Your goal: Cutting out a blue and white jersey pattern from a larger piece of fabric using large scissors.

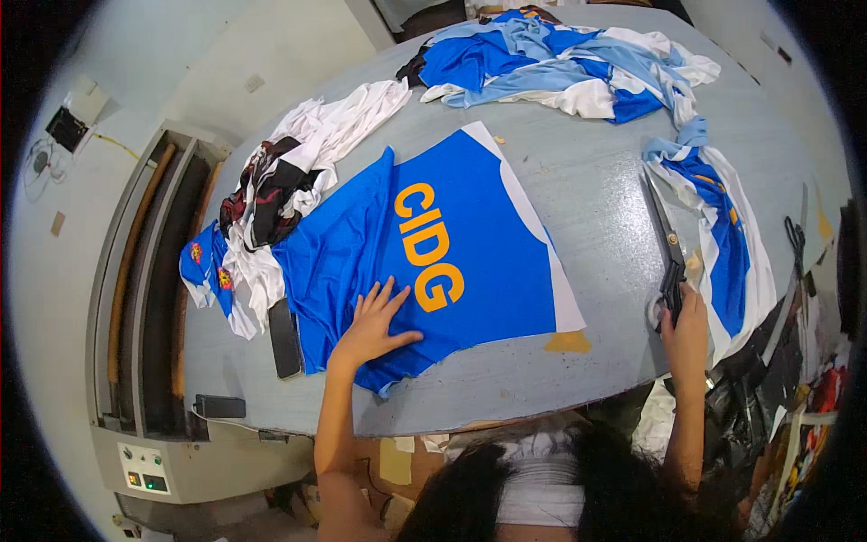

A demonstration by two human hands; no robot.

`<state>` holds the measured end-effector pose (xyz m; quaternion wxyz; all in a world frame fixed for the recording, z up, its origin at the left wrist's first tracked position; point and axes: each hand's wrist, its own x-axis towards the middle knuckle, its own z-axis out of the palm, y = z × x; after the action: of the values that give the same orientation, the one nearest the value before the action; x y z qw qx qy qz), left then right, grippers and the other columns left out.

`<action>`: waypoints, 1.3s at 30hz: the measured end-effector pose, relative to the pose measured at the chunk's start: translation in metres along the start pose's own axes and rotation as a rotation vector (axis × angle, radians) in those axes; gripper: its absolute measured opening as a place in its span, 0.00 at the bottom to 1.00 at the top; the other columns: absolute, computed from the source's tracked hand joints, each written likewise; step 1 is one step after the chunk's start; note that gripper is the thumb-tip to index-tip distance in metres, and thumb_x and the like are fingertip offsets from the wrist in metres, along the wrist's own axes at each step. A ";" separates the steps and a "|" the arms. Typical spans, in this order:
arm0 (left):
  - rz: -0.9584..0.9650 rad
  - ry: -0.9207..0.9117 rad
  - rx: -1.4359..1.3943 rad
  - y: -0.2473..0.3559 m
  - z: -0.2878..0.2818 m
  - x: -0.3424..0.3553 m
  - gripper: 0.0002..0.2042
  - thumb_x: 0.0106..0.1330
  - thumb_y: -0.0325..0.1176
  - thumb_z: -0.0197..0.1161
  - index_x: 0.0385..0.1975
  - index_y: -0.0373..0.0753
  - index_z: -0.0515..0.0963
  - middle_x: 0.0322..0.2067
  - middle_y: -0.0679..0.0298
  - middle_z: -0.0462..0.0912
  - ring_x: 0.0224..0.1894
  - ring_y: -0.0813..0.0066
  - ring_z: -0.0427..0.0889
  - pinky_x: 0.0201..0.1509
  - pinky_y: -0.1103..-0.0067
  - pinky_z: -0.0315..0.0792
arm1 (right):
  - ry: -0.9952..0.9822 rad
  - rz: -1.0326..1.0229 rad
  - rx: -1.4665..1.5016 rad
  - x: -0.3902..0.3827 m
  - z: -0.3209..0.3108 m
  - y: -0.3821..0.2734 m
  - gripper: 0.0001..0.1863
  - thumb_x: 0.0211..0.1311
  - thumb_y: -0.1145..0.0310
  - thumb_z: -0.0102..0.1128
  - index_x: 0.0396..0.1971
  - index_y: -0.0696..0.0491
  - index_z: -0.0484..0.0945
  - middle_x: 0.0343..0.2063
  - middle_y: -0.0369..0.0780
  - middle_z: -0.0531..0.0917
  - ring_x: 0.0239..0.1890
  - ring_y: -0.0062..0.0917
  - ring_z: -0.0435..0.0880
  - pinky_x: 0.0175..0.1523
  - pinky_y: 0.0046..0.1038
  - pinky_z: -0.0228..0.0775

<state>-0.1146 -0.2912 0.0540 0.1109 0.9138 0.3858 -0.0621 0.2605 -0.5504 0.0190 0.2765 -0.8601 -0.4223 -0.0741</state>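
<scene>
A blue fabric panel (pixel 504 255) with large orange lettering and white edges on its right lies flat on the grey table, its left part rumpled. My left hand (pixel 375 325) rests palm down, fingers spread, on the blue fabric left of the lettering. Along the table's right part, large black-handled scissors (pixel 668 237) lie pointing away from me; my right hand (pixel 684 321) grips their handles. Just right of the scissors is a long strip of bunched blue, white and light blue fabric (pixel 727 248). A dark flat phone-like object (pixel 284 348) is partly under the blue fabric's left side.
The grey table (pixel 587 379) also holds white and patterned garments (pixel 307 131) at the left and a blue and white pile (pixel 470 63) at the back. A small black box (pixel 219 406) sits near the front-left edge. A machine with rollers (pixel 135 271) stands left, beside the wall.
</scene>
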 end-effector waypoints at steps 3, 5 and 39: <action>0.289 0.043 -0.140 0.045 -0.004 0.040 0.31 0.55 0.49 0.59 0.58 0.44 0.61 0.62 0.55 0.53 0.64 0.56 0.51 0.64 0.60 0.46 | -0.097 0.092 -0.046 -0.009 -0.023 0.000 0.23 0.43 0.74 0.59 0.42 0.63 0.67 0.35 0.51 0.74 0.41 0.46 0.72 0.47 0.37 0.65; 0.613 0.068 -0.190 0.081 0.006 0.065 0.30 0.57 0.49 0.56 0.58 0.45 0.61 0.62 0.57 0.53 0.64 0.58 0.51 0.64 0.61 0.47 | -0.170 0.059 0.009 -0.017 -0.026 0.010 0.22 0.39 0.73 0.61 0.38 0.63 0.69 0.27 0.49 0.75 0.31 0.42 0.75 0.40 0.35 0.68; 0.721 0.369 -0.176 0.181 0.063 0.125 0.29 0.59 0.51 0.51 0.55 0.38 0.64 0.59 0.57 0.60 0.63 0.62 0.54 0.65 0.58 0.42 | -1.054 0.601 0.609 -0.105 -0.074 -0.041 0.42 0.54 0.39 0.50 0.49 0.69 0.62 0.42 0.53 0.73 0.47 0.33 0.71 0.50 0.28 0.62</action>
<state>0.1002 -0.3435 -0.0040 0.1322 0.9732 0.0582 0.1790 0.1704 -0.6421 0.0602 0.2722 -0.7450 -0.2452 0.5574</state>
